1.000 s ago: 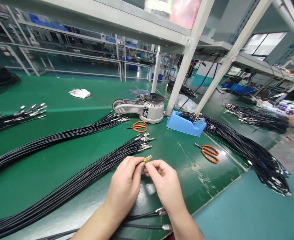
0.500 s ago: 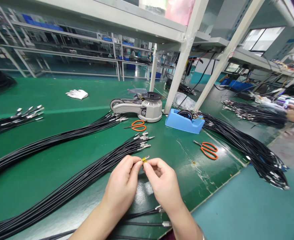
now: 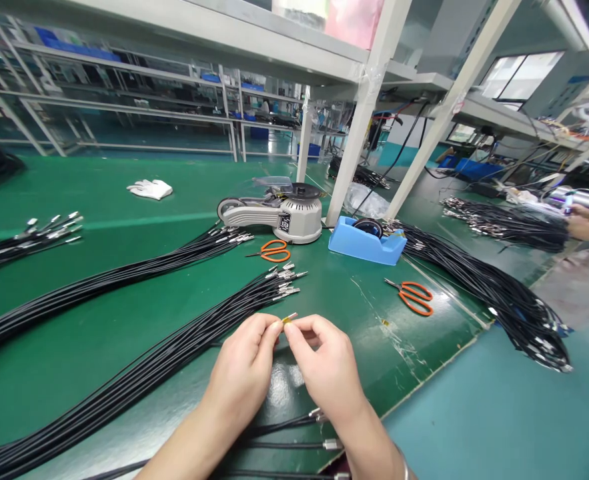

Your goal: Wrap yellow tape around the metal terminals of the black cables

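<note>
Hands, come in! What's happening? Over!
Left hand and right hand: pinching metal plug with yellow band. Plug above green table. Blue dispenser beyond, out of the way.

A head-worn camera looks forward and down across the green workbench point(image 3: 334, 287) from close above.

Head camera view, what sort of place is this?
Probably a cable-assembly workshop: bundles of black cables with metal connectors, a blue tape dispenser and orange-handled scissors lie on a green workbench.

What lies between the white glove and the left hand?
In the head view, a farther black cable bundle and a nearer bundle, with green tabletop between them, lie between the glove and the left hand.
</note>
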`<move>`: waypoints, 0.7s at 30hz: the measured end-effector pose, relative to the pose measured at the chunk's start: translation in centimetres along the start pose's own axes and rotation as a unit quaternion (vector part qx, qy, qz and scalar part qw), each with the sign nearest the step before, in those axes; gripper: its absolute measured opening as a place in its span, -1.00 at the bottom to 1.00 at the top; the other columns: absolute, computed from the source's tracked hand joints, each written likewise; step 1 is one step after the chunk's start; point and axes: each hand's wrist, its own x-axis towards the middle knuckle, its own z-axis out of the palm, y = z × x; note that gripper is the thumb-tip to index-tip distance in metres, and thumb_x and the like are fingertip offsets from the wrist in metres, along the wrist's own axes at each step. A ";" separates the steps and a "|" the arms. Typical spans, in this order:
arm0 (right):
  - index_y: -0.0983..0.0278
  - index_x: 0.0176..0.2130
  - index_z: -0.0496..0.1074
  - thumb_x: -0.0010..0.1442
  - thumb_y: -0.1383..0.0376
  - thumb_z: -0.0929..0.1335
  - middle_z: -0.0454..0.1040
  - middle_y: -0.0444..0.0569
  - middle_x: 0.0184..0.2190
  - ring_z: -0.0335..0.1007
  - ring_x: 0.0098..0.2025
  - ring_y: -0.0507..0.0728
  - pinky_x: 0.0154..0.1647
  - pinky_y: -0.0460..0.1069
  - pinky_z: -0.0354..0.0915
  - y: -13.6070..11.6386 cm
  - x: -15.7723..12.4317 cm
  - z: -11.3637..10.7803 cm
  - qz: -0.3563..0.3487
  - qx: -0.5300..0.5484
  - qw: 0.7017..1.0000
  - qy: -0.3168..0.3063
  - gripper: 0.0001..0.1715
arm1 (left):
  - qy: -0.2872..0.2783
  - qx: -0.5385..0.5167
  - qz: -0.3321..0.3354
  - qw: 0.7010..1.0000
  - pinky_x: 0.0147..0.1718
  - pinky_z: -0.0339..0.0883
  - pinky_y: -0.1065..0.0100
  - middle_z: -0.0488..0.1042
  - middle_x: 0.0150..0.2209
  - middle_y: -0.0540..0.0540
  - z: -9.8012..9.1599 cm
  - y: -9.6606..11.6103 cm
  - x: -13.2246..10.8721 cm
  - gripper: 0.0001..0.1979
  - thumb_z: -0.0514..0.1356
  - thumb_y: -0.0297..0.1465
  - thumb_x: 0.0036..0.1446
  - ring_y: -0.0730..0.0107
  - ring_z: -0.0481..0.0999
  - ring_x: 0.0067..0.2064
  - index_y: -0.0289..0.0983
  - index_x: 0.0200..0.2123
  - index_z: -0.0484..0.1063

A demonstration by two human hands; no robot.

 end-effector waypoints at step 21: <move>0.39 -0.31 0.56 -0.03 0.17 0.46 0.55 0.00 -0.46 0.41 -0.47 0.01 -0.43 -0.11 0.38 1.5 0.3 1.2 0.167 0.311 0.936 -0.002 -0.65 | -0.021 -0.080 -0.092 0.992 -0.36 0.32 0.38 0.52 -0.40 0.01 0.5 -0.6 0.1 -0.78 0.05 -0.24 0.17 0.37 0.48 -0.39 -0.21 -0.32 0.41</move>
